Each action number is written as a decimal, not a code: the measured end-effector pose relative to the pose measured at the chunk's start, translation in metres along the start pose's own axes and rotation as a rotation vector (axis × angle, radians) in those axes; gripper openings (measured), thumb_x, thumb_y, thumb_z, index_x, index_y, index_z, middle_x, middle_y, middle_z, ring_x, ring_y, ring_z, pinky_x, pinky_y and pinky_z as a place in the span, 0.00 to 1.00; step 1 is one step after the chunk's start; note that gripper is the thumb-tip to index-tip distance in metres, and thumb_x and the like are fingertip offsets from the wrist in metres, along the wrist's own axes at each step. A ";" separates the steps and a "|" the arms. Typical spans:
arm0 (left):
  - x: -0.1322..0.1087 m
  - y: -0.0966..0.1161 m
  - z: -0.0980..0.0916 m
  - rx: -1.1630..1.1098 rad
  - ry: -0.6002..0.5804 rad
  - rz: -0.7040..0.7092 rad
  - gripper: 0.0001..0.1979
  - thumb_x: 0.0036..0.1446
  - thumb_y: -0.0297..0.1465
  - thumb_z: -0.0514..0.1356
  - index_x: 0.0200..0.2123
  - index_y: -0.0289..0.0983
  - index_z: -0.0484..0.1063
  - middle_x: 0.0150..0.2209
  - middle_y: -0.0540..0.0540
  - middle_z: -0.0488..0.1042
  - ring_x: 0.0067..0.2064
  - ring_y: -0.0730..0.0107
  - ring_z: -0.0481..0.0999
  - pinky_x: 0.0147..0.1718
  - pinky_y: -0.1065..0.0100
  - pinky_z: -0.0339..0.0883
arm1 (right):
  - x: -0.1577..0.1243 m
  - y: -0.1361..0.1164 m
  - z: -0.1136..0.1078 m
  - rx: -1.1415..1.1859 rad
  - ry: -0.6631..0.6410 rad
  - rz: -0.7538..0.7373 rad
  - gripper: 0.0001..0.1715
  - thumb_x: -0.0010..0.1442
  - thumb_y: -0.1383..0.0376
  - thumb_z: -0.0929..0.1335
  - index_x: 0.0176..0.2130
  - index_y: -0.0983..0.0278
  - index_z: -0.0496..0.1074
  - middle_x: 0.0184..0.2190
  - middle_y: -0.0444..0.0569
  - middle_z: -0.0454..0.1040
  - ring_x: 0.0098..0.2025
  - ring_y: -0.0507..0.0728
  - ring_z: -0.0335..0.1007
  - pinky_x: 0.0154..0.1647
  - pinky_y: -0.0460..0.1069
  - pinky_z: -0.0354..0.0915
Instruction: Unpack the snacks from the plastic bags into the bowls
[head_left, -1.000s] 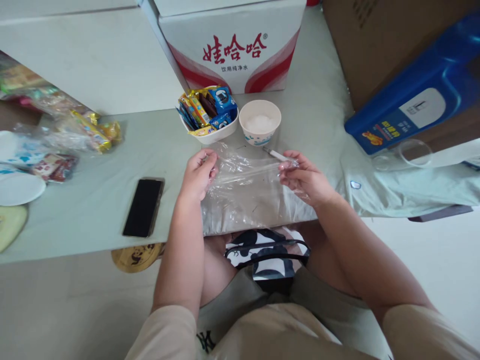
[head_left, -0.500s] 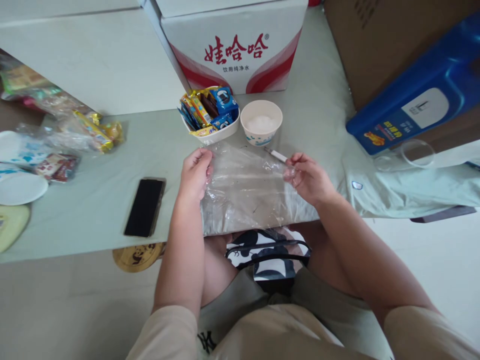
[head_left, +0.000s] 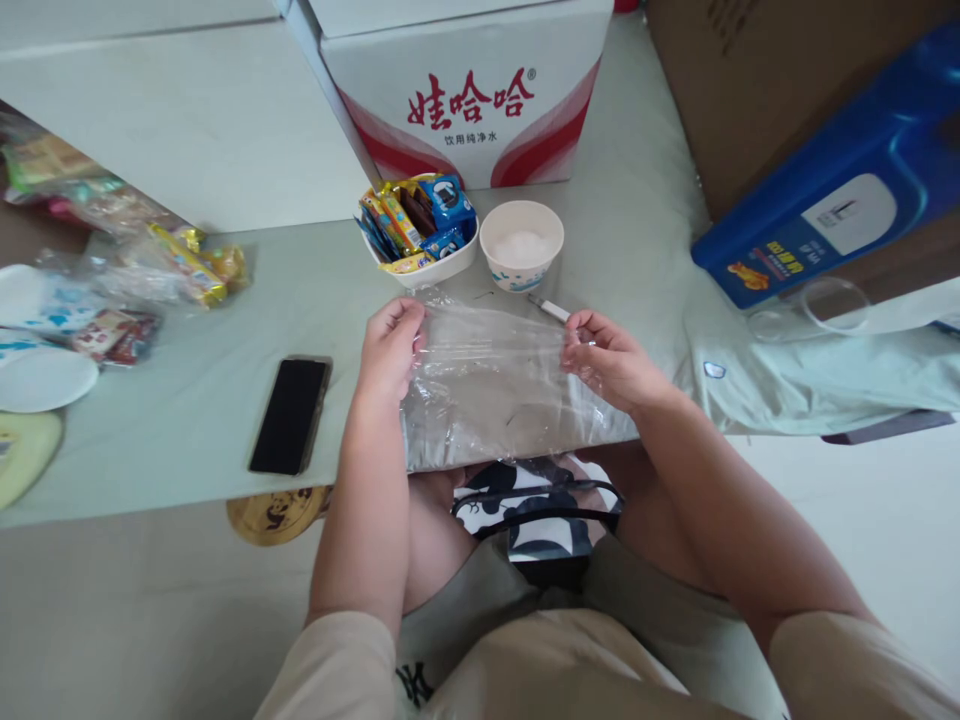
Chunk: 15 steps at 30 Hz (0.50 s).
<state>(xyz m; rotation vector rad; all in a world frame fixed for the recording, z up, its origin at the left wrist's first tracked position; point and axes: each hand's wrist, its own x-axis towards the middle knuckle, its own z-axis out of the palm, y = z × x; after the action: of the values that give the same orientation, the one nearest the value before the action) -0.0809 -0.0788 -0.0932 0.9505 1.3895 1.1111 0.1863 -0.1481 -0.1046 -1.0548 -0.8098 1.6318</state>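
Note:
A clear plastic bag (head_left: 487,385) is stretched between my hands over the table's front edge. My left hand (head_left: 391,345) is closed on its upper left corner. With thumb and fingers, my right hand (head_left: 606,360) pinches its right side. Just beyond my right fingertips a white, pen-like stick (head_left: 553,309) lies on the cloth, its near end close to or behind my fingers. Behind the bag stands a paper cup (head_left: 523,250) with something white inside. Left of the cup is a white tub (head_left: 442,268) full of wrapped snacks (head_left: 420,222).
A black phone (head_left: 290,415) lies left of my left arm. Behind stands a white carton (head_left: 472,110) with red lettering. To the right are a large blue bottle (head_left: 825,180) and a clear plastic cup (head_left: 814,308). Snack packets (head_left: 195,265) and paper bowls (head_left: 45,375) sit far left.
My right hand has shifted slightly left and regripped the bag. The bag's upper edge is now pulled straighter between both hands. My left hand stays about where it was.

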 end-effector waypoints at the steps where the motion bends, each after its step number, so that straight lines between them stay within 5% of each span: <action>1: 0.000 0.001 0.000 0.004 0.009 -0.002 0.10 0.60 0.31 0.64 0.27 0.39 0.69 0.16 0.57 0.56 0.14 0.80 0.51 0.13 0.74 0.39 | 0.000 -0.002 0.000 0.016 0.016 0.005 0.22 0.45 0.66 0.79 0.38 0.60 0.69 0.26 0.36 0.64 0.24 0.46 0.58 0.27 0.45 0.57; 8: -0.001 0.002 0.000 0.043 0.028 0.023 0.11 0.61 0.31 0.64 0.26 0.39 0.69 0.15 0.57 0.55 0.14 0.80 0.49 0.13 0.74 0.38 | -0.002 -0.009 -0.004 0.005 0.068 0.132 0.23 0.48 0.62 0.76 0.44 0.60 0.72 0.30 0.42 0.75 0.20 0.44 0.42 0.20 0.46 0.38; 15: -0.001 0.000 0.000 0.030 0.032 0.010 0.11 0.59 0.33 0.65 0.26 0.40 0.70 0.15 0.57 0.56 0.14 0.80 0.49 0.13 0.73 0.38 | 0.000 -0.006 -0.005 0.059 0.100 -0.074 0.19 0.50 0.60 0.78 0.39 0.57 0.69 0.22 0.35 0.54 0.21 0.47 0.47 0.22 0.46 0.47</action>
<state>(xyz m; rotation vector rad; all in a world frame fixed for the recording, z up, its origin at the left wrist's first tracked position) -0.0809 -0.0801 -0.0928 0.9657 1.4327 1.1200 0.1931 -0.1458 -0.1014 -1.0440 -0.7222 1.5197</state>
